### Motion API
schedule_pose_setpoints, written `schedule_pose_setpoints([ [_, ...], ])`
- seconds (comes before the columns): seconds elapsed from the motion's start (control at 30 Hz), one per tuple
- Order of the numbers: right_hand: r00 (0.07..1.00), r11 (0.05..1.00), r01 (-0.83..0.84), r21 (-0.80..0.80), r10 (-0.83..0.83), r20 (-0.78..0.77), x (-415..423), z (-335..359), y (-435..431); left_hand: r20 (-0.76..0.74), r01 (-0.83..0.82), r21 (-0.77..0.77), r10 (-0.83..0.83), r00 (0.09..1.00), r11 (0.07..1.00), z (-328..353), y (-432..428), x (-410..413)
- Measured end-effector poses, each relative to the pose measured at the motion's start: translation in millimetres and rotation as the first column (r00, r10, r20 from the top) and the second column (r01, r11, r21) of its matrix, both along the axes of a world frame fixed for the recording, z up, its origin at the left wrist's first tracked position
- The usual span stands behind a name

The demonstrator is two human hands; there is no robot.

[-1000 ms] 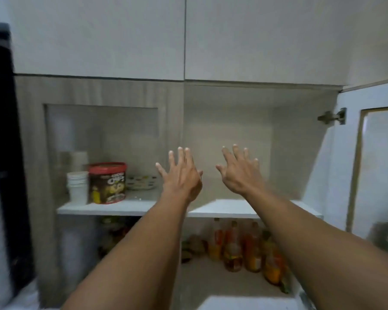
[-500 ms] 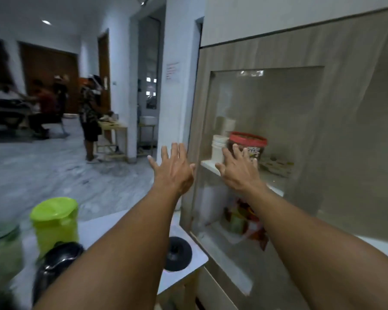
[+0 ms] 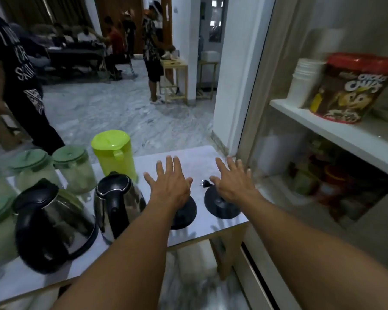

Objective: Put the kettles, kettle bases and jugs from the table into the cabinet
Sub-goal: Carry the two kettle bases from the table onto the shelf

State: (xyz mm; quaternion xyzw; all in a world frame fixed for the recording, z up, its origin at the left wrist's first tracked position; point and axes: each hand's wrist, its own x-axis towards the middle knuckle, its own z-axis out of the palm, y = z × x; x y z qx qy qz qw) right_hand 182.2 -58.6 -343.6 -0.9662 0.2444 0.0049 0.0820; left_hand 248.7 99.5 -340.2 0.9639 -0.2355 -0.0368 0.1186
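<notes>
Two hands reach out over the white table (image 3: pixel 188 157), both with fingers spread and palms down, gripping nothing. Under the left hand (image 3: pixel 169 186) sits a round black kettle base (image 3: pixel 185 214), partly hidden by the wrist; whether the palm touches it I cannot tell. Over the second kettle base (image 3: pixel 220 208), just to the right of the first, hangs the right hand (image 3: pixel 234 185), and that base's plug (image 3: pixel 203 183) lies on the tabletop between the two hands. To the left of the bases stand two steel kettles with black lids and handles, the near kettle (image 3: pixel 119 203) close beside the left forearm and the far kettle (image 3: pixel 54 222) further left. Behind them stands a lime-green jug (image 3: pixel 114 154), and left of it several clear jugs with pale green lids (image 3: pixel 74 168). On the right, the cabinet (image 3: pixel 336 133) holds a red-lidded cereal tub (image 3: pixel 354 88) and a stack of white cups (image 3: pixel 302 82) on its upper shelf, with blurred jars below.
</notes>
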Motion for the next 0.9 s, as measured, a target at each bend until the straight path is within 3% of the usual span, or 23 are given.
schedule_pose_setpoints([
  [0.2,0.987,0.998,0.021,0.064,-0.011,-0.163,7,-90,-13,-0.162,-0.011,0.087,0.025,0.986,0.996,-75,-10,10],
  [0.4,0.972,0.992,0.071,0.109,-0.045,-0.229,25,-143,-42,-0.212,-0.069,0.089,0.087,0.973,0.994,-136,-28,30],
  [0.73,0.933,0.979,0.084,0.185,-0.012,-0.36,53,-182,-79,-0.434,-0.061,0.276,0.182,0.882,0.959,-176,-60,73],
  [0.9,0.93,0.981,0.076,0.178,-0.006,-0.366,60,-186,-81,-0.414,-0.094,0.25,0.194,0.89,0.964,-187,-55,73],
])
